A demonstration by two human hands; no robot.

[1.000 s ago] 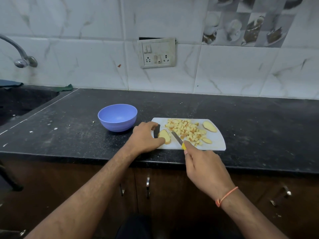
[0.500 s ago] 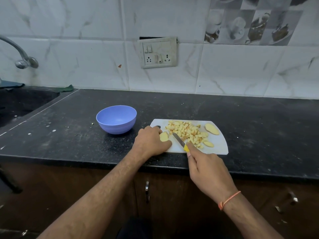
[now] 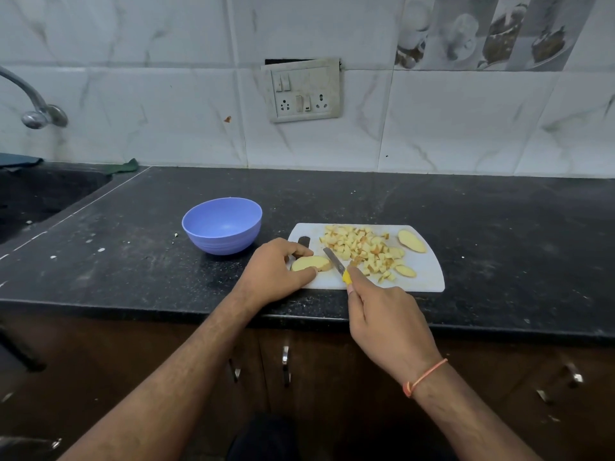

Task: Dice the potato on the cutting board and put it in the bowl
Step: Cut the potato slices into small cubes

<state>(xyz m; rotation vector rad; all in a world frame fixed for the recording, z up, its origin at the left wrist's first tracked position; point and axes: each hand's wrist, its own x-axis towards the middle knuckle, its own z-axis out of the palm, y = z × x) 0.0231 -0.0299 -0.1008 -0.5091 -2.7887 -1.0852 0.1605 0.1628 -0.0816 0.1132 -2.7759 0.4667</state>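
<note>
Most of the potato lies diced in a pile (image 3: 361,252) mid cutting board (image 3: 429,277). The left hand (image 3: 273,272) pinches a potato slice (image 3: 311,262) at the board's left end; the right hand (image 3: 386,322) grips the knife (image 3: 336,262). About 3 slices stay uncut, and the bowl (image 3: 222,225), left of the board, looks empty.

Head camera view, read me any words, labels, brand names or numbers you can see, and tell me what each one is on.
There is no readable text.
Switch and socket plate: no lettering shows.
Picture tiles: cups and dishes only, no words.
Knife, bowl, cutting board: no visible brand or label.
</note>
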